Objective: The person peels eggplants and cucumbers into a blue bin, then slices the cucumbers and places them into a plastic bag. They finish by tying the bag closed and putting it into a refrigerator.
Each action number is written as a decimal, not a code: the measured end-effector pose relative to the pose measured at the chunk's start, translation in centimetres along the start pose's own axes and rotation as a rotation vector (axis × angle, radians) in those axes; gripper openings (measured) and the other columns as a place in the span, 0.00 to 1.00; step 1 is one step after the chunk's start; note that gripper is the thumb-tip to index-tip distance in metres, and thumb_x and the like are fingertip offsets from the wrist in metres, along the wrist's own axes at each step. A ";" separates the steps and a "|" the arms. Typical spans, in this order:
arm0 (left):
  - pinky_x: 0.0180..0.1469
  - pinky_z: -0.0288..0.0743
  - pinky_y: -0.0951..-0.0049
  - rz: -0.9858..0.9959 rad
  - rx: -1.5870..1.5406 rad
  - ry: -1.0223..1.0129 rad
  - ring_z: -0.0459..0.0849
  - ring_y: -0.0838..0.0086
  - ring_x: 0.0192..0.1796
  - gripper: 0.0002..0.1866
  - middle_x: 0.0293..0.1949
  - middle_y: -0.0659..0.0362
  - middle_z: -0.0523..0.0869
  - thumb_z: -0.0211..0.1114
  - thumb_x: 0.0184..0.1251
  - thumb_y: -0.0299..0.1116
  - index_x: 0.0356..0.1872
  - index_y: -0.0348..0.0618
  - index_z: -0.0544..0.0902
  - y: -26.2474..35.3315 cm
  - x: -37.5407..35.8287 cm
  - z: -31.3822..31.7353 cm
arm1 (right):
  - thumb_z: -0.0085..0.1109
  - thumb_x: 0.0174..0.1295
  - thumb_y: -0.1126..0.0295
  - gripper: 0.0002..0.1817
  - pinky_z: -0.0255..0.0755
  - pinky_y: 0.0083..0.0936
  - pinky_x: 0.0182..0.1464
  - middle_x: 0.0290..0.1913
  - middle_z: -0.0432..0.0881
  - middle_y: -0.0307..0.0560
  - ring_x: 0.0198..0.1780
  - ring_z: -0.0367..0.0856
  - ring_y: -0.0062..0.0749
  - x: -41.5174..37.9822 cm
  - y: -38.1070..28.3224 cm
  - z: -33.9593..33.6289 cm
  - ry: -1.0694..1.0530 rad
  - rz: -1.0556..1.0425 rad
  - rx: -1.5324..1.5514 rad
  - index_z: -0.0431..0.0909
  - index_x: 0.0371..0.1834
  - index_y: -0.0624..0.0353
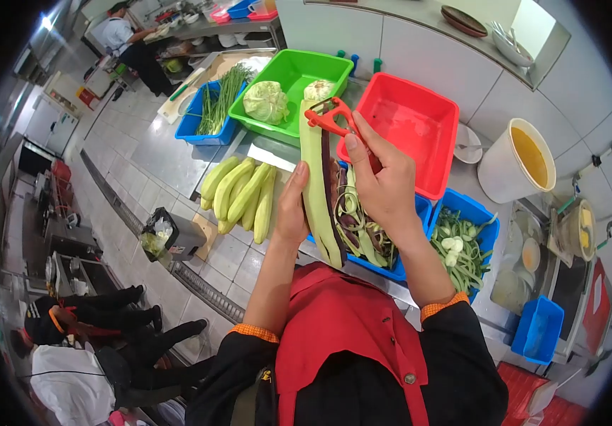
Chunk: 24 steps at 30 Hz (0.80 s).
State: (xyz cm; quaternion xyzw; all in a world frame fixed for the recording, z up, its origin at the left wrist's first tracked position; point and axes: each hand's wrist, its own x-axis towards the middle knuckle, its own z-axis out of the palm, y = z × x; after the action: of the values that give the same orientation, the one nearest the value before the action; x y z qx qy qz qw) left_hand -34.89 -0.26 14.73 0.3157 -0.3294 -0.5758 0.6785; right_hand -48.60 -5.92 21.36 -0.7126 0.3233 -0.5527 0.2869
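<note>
A long eggplant (314, 184), mostly peeled to pale green with a strip of dark purple skin on its right side, stands lengthwise in front of me. My left hand (293, 209) is closed round its lower left side. My right hand (385, 174) grips a red peeler (334, 117), whose head is at the eggplant's upper end. Below my right hand, a blue bin (398, 266) holds purple and green peelings (362, 238). Several peeled pale green eggplants (242, 195) lie to the left of my left hand.
Behind are a green bin (306, 67) with cabbages (266, 102), a red bin (419, 113) and a blue bin of greens (213, 110). At right stand a blue bin of cut vegetables (460, 245) and a white bucket (517, 162). Other people are at the left.
</note>
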 end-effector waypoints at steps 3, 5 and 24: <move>0.38 0.75 0.76 0.031 0.010 0.039 0.80 0.77 0.36 0.23 0.39 0.59 0.82 0.49 0.77 0.50 0.55 0.39 0.75 0.7 0.1 0.0 | 0.59 0.67 0.66 0.20 0.72 0.33 0.31 0.27 0.80 0.55 0.27 0.80 0.42 -0.9 0.0 0.6 -0.040 -0.046 -0.076 0.77 0.59 0.66; 0.38 0.75 0.76 0.061 -0.091 0.181 0.80 0.76 0.36 0.24 0.39 0.60 0.82 0.50 0.77 0.51 0.55 0.39 0.75 1.6 1.1 0.5 | 0.59 0.66 0.67 0.20 0.71 0.35 0.30 0.25 0.77 0.54 0.25 0.78 0.42 -3.0 0.3 0.9 -0.121 -0.072 -0.141 0.77 0.59 0.66; 0.41 0.72 0.71 0.069 -0.165 -0.135 0.76 0.72 0.41 0.27 0.40 0.58 0.76 0.48 0.76 0.56 0.54 0.38 0.72 -0.6 3.3 0.5 | 0.59 0.68 0.66 0.19 0.73 0.22 0.37 0.33 0.85 0.47 0.33 0.80 0.23 -0.2 0.4 -2.4 -0.023 0.100 -0.032 0.78 0.59 0.63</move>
State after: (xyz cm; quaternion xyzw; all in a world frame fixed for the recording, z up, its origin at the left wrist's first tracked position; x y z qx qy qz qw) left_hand -35.23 -3.67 14.78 0.2077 -0.3363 -0.5973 0.6979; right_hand -51.03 -6.10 21.44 -0.7062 0.3640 -0.5243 0.3064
